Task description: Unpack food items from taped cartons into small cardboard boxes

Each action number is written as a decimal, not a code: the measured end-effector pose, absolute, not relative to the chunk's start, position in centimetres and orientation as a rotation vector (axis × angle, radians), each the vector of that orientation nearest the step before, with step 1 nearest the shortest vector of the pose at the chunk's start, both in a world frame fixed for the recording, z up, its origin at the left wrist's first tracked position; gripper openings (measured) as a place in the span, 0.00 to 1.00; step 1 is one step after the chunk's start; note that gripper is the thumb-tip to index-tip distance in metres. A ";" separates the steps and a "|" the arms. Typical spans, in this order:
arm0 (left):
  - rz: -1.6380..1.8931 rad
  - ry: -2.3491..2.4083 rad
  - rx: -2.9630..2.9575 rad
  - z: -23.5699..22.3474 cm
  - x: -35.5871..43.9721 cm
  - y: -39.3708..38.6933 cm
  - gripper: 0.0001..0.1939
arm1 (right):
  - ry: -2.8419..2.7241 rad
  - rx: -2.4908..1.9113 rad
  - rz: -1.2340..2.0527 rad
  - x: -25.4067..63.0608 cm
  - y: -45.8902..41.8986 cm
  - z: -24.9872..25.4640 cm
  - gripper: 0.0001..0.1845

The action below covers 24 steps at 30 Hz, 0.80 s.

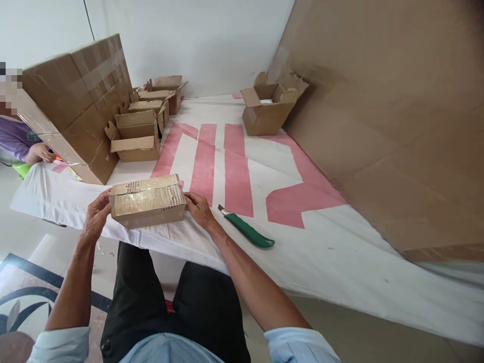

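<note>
A closed cardboard box with shiny clear tape over its top is at the table's front edge, right before me. My left hand grips its left end, fingers on the upper corner. At the opposite end my right hand holds the box with the fingertips against its side. The undersides of both grips are partly hidden. To the right of my right hand lies a green utility knife on the cloth, its blade end pointing up and left.
Wrapped stacked cartons stand at left, with open cardboard boxes beside them. Another open box sits at the back, near a huge cardboard carton filling the right. White-and-pink cloth covers the table. A co-worker's hand shows far left.
</note>
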<state>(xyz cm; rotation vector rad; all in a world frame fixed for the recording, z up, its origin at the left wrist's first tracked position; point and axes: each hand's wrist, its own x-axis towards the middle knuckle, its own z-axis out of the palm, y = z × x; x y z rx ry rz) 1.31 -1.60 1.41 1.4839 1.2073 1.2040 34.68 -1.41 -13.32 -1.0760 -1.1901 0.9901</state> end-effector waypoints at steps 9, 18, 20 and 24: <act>1.040 1.104 1.688 0.2 1.9 -2.4 0.29 | -1.163 -1.113 0.847 36.1 -1.6 -13.3 0.20; 0.758 0.899 2.065 2.2 2.1 1.0 0.22 | -1.075 -1.229 0.709 36.1 -2.3 -14.3 0.15; 0.698 0.850 2.111 2.4 1.5 1.6 0.21 | -1.072 -1.231 0.698 36.1 -2.4 -14.4 0.14; 0.648 0.811 2.135 1.8 0.8 1.8 0.20 | -1.061 -1.238 0.684 36.1 -2.7 -14.6 0.11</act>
